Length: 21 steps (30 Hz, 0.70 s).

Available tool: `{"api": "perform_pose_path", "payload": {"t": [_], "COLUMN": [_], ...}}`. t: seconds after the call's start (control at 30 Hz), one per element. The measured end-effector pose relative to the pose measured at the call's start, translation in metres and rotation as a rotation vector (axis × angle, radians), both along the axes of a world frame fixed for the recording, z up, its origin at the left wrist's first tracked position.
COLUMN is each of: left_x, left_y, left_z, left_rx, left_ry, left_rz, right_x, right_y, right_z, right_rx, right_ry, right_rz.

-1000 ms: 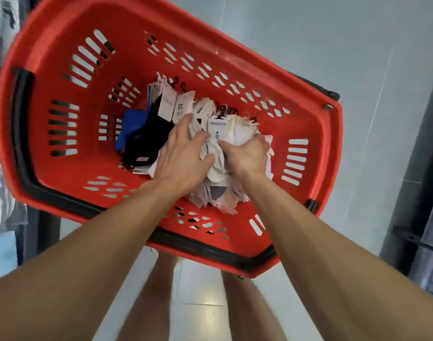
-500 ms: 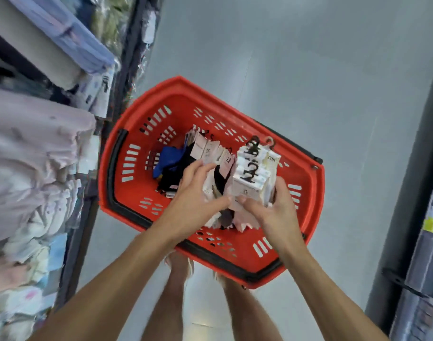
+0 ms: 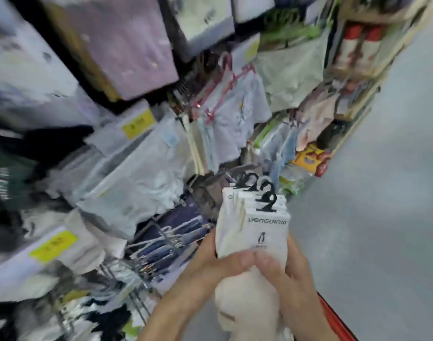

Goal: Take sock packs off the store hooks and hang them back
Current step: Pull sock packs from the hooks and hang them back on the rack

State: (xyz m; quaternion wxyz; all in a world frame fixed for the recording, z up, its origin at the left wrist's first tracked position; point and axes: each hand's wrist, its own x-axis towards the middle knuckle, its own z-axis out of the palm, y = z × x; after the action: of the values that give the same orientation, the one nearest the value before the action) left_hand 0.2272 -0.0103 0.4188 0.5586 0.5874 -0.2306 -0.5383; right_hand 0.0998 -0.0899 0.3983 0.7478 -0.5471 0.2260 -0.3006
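Several sock packs [image 3: 253, 227] in both my hands, raised before the store display [image 3: 141, 168].

My left hand [image 3: 205, 267] curls round the stack's lower left edge, thumb laid across the front; my right hand [image 3: 293, 274] grips the right side, its thumb on the front too. The packs are white and slightly fanned, their black plastic hangers [image 3: 266, 195] standing at the top. Cream socks [image 3: 250, 303] hang down between my wrists. Wire hooks [image 3: 161, 239] with dark goods sit just left of the stack, blurred. A red basket rim [image 3: 333, 313] shows at the lower right beside my right forearm.
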Motion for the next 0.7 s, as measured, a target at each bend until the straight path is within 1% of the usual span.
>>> {"api": "perform_pose_path", "payload": {"t": [0.1, 0.13, 0.17, 0.2, 0.23, 0.27, 0.3, 0.33, 0.4, 0.43, 0.5, 0.6, 0.67, 0.7], "left_x": [0.024, 0.03, 0.037, 0.043, 0.049, 0.054, 0.058, 0.062, 0.071, 0.076, 0.084, 0.093, 0.093, 0.093], "left_y": [0.048, 0.065, 0.081, 0.097, 0.113, 0.126, 0.139, 0.149, 0.168, 0.177, 0.189, 0.207, 0.214, 0.217], "left_z": [0.09, 0.114, 0.136, 0.157, 0.175, 0.19, 0.204, 0.217, 0.236, 0.244, 0.262, 0.285, 0.3, 0.306], "left_rx": [-0.062, -0.089, -0.126, -0.161, -0.2, -0.245, -0.284, -0.314, -0.394, -0.435, -0.472, -0.498, -0.514, -0.521], "left_ry": [-0.042, -0.046, -0.051, -0.072, -0.108, -0.149, -0.182, -0.211, -0.25, -0.273, -0.35, -0.473, -0.479, -0.438], "left_rz": [0.077, 0.117, 0.154, 0.205, 0.262, 0.311, 0.351, 0.412, 0.553, 0.603, 0.69, 0.76, 0.716, 0.713], "right_x": [0.034, 0.046, 0.059, 0.07, 0.076, 0.087, 0.097, 0.108, 0.124, 0.131, 0.142, 0.155, 0.164, 0.168], "right_y": [0.032, 0.045, 0.059, 0.071, 0.083, 0.094, 0.102, 0.112, 0.128, 0.137, 0.15, 0.161, 0.16, 0.158], "right_z": [0.093, 0.124, 0.145, 0.17, 0.189, 0.203, 0.22, 0.237, 0.263, 0.276, 0.296, 0.323, 0.34, 0.349], "right_rx": [0.007, 0.06, 0.064, 0.05, -0.002, -0.131, -0.241, -0.366, -0.583, -0.644, -0.669, -0.585, -0.542, -0.529], "right_ry": [-0.206, -0.347, -0.486, -0.586, -0.571, -0.484, -0.386, -0.336, -0.316, -0.324, -0.359, -0.408, -0.443, -0.455], "right_rz": [0.113, 0.232, 0.368, 0.386, 0.414, 0.457, 0.322, 0.196, 0.086, 0.052, 0.015, 0.078, 0.166, 0.214]}}
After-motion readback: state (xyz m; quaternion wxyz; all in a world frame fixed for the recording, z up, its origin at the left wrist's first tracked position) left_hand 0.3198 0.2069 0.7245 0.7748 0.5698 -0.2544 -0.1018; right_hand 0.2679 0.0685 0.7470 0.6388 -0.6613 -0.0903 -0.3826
